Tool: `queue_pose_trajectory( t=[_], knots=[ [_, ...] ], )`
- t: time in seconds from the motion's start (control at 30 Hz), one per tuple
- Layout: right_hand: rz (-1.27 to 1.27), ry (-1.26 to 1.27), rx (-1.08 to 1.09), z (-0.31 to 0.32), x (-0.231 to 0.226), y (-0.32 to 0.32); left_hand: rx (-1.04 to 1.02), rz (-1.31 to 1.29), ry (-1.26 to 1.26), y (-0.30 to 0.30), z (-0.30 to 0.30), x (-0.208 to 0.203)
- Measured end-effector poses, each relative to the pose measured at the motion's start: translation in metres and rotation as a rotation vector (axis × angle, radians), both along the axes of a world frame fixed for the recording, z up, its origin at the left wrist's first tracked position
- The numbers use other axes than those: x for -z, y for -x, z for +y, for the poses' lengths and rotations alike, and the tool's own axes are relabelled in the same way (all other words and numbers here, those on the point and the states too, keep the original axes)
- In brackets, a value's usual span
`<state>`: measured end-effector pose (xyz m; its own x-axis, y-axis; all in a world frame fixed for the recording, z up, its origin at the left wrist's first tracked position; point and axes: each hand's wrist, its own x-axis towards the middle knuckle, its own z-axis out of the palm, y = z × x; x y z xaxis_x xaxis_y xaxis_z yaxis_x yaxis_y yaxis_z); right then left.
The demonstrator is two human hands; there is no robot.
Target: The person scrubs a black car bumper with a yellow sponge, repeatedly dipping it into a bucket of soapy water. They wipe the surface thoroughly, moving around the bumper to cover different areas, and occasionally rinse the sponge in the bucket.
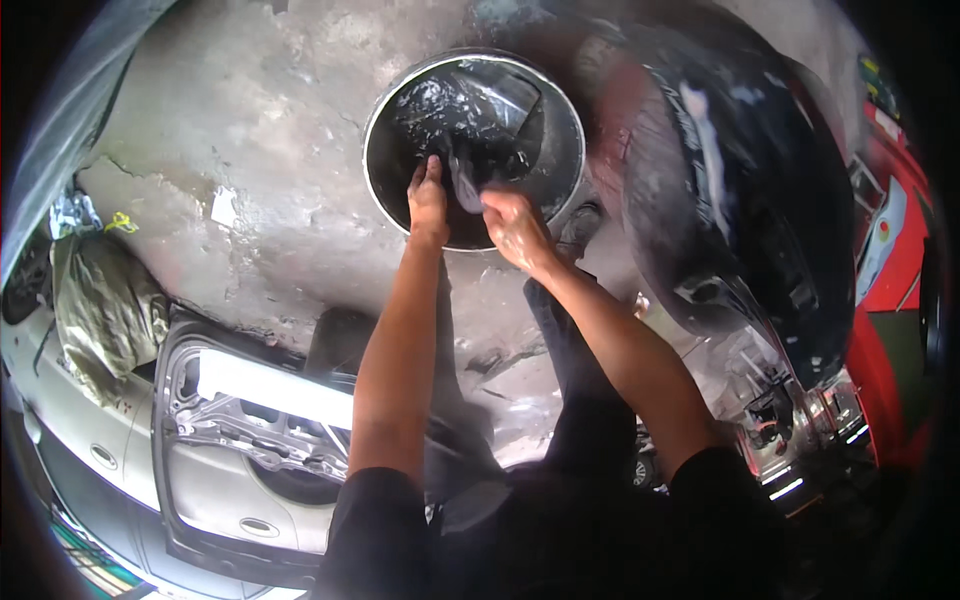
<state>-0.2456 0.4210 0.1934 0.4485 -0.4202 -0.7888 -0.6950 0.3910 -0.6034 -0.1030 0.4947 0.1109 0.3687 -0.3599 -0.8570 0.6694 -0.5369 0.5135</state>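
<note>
A round dark bucket (375, 150) with a pale rim stands on the floor between my feet. Dark, glinting water (430, 105) lies in it, along with a flat dark sheet (515, 100) leaning at its far right. Over the bucket's near part, my right hand (515, 225) is closed, its skin wet, and a limp greyish piece like a wet cloth (466, 185) hangs at its fingertips. Just left of that piece is my left hand (429, 205), fingers extended upward and apart from the thumb. Nothing shows in its grip.
At the right stands a large black bumper-like car part (740, 170) with whitish streaks, beside red panels (890, 260). A detached car door (250, 440) lies at the lower left, near a crumpled olive bag (105, 310). The concrete floor (270, 150) is stained and cracked.
</note>
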Motion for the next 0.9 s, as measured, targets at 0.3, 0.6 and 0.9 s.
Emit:
queue_pose_trajectory(
  t=[0.3, 0.6, 0.9],
  knots=[
    [-0.473, -0.217, 0.702, -0.018, -0.124, 0.015, -0.304, 0.220, 0.159, 0.018, -0.002, -0.143],
    [-0.548, 0.141, 0.386, -0.042, -0.159, 0.012, -0.375, 0.131, 0.259, 0.023, 0.004, -0.188],
    [-0.573, 0.791, -0.321, 0.003, -0.160, 0.052, -0.444, 0.341, 0.295, 0.045, -0.006, -0.182]
  ],
)
